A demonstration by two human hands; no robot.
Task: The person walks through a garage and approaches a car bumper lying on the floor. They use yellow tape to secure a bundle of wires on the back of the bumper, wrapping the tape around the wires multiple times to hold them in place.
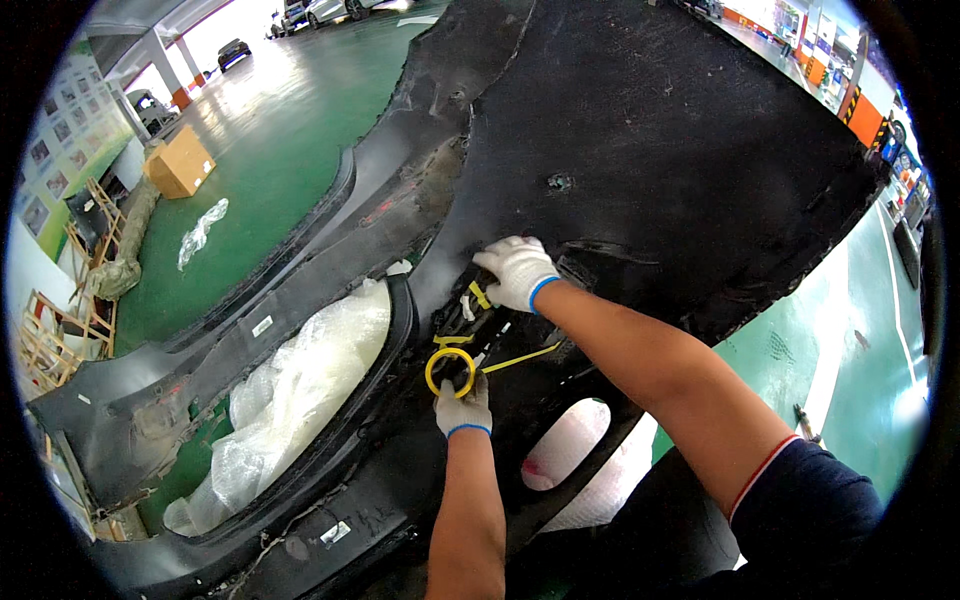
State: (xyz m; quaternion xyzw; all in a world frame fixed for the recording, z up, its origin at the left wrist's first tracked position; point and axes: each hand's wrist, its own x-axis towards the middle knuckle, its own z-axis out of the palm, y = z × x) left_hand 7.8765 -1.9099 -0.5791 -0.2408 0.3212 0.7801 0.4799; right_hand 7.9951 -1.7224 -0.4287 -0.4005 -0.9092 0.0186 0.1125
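Observation:
My left hand (464,410), in a white knit glove with a blue cuff, grips a yellow roll of tape (429,372) from below. A yellow strip (522,358) slants from beside the roll to the right over a large black car body panel (640,140). Farther out, my right hand (518,272), gloved the same way, rests on the panel with its fingers bent down; whatever they pinch is hidden. Just below its fingers, short yellow tape pieces (479,295) sit beside a small white scrap (467,308). Another yellow piece (453,341) lies just above the roll.
Clear bubble wrap (310,400) fills a curved opening at the left. White wrap (570,445) shows through an oval hole near my right forearm. Beyond the panels stand a cardboard box (180,163), a crumpled plastic sheet (203,232) and wooden frames (60,340) on a green floor (290,150).

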